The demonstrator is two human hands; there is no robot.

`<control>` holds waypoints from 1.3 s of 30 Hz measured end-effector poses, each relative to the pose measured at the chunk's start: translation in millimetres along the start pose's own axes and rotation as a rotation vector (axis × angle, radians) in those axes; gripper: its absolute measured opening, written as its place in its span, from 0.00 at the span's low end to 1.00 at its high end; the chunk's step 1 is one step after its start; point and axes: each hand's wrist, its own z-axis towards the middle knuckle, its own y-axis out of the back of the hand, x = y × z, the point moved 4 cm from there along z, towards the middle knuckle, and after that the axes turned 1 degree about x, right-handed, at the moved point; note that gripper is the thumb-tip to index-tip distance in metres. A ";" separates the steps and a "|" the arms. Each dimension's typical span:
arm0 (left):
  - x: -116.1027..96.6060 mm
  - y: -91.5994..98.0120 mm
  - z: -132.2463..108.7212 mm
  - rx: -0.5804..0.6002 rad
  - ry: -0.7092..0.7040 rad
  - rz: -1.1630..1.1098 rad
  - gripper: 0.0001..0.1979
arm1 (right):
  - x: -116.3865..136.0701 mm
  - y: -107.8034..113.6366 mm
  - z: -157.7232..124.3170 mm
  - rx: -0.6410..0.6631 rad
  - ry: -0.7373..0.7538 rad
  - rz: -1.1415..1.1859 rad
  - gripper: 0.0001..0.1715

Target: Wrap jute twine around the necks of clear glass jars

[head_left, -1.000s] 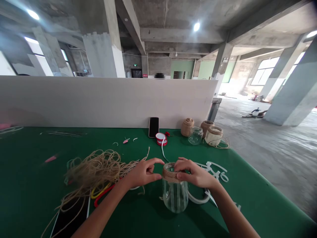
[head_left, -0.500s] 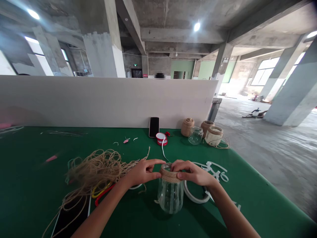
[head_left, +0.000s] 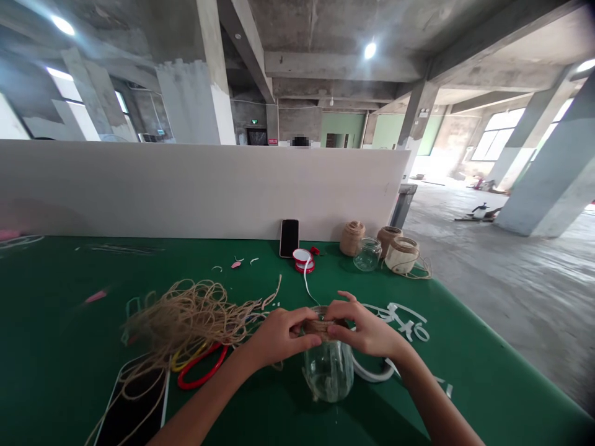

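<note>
1. From my remote seat, I see a glass jar [head_left: 329, 375] standing upright on a green table [head_left: 260, 421], its long axis vertical, directly between two bare hands.
2. The left hand [head_left: 279, 334] meets the twine-wrapped neck [head_left: 323, 329] from the left, the right hand [head_left: 365, 325] from the right; I judge neither nearer.
3. Thumbs in front and fingers over the rim, both hands appear to pinch the neck, thumb tips just apart; I cannot tell how firmly.
4. Half a second earlier, I had the left thumb and forefinger spread at the neck's edge; now they close over it.
5. The jar sits slightly farther right, and more of a red loop [head_left: 192, 385] shows beside the left forearm.
</note>
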 end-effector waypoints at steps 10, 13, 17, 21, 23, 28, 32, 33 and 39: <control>17.9 19.0 -0.3 0.049 0.012 0.093 0.22 | -19.0 7.6 -2.6 -0.021 0.028 0.175 0.13; 26.5 25.6 0.5 0.039 0.043 0.103 0.22 | -23.1 8.6 -2.4 -0.037 0.057 0.247 0.15; 32.6 27.9 1.1 0.041 0.058 0.086 0.24 | -27.1 7.1 -1.0 -0.016 0.065 0.396 0.15; 34.8 23.9 2.0 0.065 0.047 0.057 0.25 | -27.7 3.8 1.0 0.022 0.082 0.500 0.14; 36.0 21.2 2.8 0.076 0.042 0.031 0.25 | -28.0 2.5 1.8 0.045 0.093 0.529 0.13; 36.0 15.9 4.7 0.092 0.015 -0.039 0.23 | -29.9 4.2 1.9 0.068 0.093 0.515 0.13; 32.3 13.7 4.6 0.079 0.027 -0.092 0.21 | -24.3 6.5 -0.1 0.067 0.036 0.359 0.12; 30.7 12.6 4.1 0.081 0.037 -0.103 0.20 | -21.2 6.9 -0.6 0.045 0.011 0.295 0.12; 13.4 2.9 0.7 0.057 -0.011 -0.050 0.13 | 4.0 1.7 -0.6 -0.110 -0.053 -0.077 0.09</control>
